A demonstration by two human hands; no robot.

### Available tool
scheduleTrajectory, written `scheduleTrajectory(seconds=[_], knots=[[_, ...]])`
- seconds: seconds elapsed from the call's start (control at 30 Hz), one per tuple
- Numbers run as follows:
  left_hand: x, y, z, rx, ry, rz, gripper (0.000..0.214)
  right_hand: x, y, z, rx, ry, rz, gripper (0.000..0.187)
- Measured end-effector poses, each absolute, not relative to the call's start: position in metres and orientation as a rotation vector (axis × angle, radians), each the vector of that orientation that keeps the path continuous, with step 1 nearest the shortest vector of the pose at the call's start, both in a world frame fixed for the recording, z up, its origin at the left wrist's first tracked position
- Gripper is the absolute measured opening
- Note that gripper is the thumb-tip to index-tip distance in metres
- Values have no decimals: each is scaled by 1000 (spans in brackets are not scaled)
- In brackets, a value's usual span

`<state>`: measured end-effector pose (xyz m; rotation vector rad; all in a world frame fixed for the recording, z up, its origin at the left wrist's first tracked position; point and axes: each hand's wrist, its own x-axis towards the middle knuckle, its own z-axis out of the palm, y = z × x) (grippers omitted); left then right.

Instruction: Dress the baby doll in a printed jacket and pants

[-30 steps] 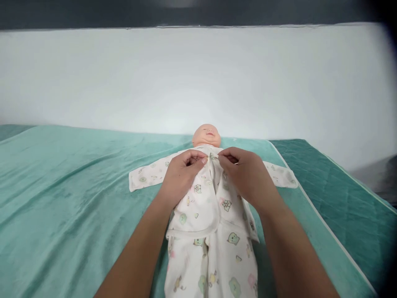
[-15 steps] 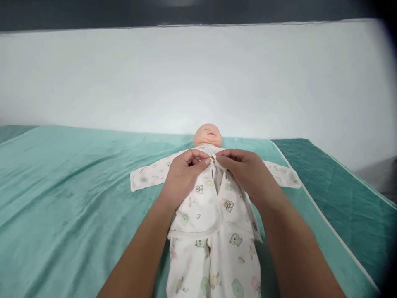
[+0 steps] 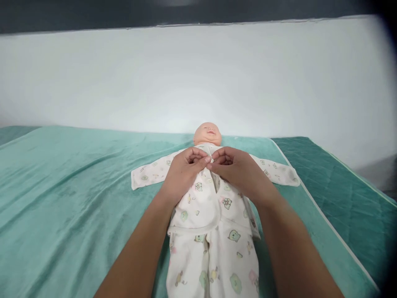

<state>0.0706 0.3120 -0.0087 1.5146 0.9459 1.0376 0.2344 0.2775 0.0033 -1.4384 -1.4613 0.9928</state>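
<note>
A baby doll [image 3: 207,133] lies on its back, its head away from me. It wears a white baby shirt [image 3: 198,211] printed with small animals, and matching trousers [image 3: 235,256]. Over the doll's chest, my left hand [image 3: 187,171] pinches the shirt's front edge between thumb and fingers. My right hand [image 3: 237,169] pinches the opposite edge, and the fingertips of both hands nearly meet. A small pale button [image 3: 212,160] shows between them. Below my hands the shirt front parts in a narrow gap. Both sleeves lie stretched out to the sides.
A light green blanket [image 3: 77,207] with wrinkles covers the surface under the doll. To the right lies a darker green quilted cover [image 3: 341,186]. Behind the doll's head stands a white wall or panel [image 3: 155,78] with a dark band above it.
My right hand has shifted slightly left, its thumb now close against my left thumb. The gap in the shirt front has become narrower.
</note>
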Motion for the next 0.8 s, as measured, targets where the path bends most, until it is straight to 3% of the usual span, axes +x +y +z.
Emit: scheduleTrajectory(seconds=[0.23,0.8], knots=[[73,311,-9,1487,1032,1029,19,226,276,5,-1567,-1597,763,10],[66,315,-11,1272,813,1033,29,211,240,29,-1971,-2033,308,13]])
